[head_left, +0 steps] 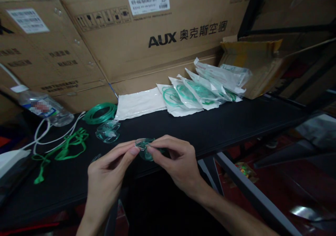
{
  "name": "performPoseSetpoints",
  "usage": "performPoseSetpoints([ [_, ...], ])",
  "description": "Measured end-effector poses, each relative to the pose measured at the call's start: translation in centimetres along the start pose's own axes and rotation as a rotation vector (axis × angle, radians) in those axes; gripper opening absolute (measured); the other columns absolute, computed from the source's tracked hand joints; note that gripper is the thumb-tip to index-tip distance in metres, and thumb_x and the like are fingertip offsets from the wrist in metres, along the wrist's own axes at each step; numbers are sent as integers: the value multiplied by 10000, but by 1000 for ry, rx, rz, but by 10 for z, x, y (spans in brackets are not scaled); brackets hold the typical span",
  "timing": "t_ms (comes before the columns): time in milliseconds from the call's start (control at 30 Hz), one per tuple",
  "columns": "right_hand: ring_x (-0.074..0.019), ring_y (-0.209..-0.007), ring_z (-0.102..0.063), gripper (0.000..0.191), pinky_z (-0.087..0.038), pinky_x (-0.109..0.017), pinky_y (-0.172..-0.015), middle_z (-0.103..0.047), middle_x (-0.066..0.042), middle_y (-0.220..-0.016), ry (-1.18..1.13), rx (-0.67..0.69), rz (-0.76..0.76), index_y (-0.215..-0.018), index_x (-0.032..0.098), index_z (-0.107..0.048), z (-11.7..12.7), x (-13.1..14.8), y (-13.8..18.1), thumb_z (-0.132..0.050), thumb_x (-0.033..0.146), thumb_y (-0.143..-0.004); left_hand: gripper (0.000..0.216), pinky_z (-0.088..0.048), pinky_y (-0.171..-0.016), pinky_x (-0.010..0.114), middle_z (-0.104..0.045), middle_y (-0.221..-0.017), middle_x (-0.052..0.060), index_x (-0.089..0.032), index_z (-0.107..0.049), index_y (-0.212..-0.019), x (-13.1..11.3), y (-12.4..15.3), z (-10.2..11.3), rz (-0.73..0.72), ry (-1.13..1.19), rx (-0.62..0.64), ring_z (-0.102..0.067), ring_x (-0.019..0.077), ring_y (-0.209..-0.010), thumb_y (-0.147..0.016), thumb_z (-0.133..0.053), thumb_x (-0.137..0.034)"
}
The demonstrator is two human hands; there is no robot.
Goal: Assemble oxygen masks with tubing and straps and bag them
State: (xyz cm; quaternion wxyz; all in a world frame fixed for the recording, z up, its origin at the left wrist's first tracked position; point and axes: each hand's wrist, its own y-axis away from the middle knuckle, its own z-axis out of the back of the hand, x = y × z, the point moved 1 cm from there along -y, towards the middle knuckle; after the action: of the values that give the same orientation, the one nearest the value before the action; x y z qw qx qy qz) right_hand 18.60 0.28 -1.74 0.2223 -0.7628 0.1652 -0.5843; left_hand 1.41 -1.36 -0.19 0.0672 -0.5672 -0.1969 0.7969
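Just over the front edge of the table, both my hands pinch a small, clear green-tinted oxygen mask [147,154]. My left hand [109,167] grips its left side between thumb and forefinger. From the other side, my right hand [180,160] holds the upper rim, where a thin shiny strip shows; the fingers hide much of the mask. Beyond my left hand lies another clear mask piece [107,131] on the tabletop. A coil of green tubing [99,113] rests behind it. Green elastic straps [72,146] lie in a loose tangle to the left.
A stack of flat white packets [140,103] and several pouches with green tubing [189,92] line the back of the black table [236,118]. Large cardboard boxes [126,50] stand behind. At left are a plastic bottle [48,108], white cables [39,134] and a white power strip [12,160].
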Motion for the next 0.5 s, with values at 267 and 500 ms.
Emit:
performPoseSetpoints([
  [267,-165,-713,-678,155,-555,-317,-705,-774,-65,-806,239,-81,262,-912,168,-776,-5,5,3,-696,53,-847,82,-597,-863,249,-802,-974,-48,-319,-822,-895,-12,-1,-3,-137,-116,4,-741,159,-880,-825,-786,-298],
  [500,-180,-784,-707,193,-564,-345,-762,-794,-72,-891,191,1,237,-969,206,-791,0,-1,3,-690,77,-868,123,-576,-784,228,-774,-905,-55,-345,-823,-903,-18,-3,0,-148,-144,68,-709,143,-829,-817,-793,-262],
])
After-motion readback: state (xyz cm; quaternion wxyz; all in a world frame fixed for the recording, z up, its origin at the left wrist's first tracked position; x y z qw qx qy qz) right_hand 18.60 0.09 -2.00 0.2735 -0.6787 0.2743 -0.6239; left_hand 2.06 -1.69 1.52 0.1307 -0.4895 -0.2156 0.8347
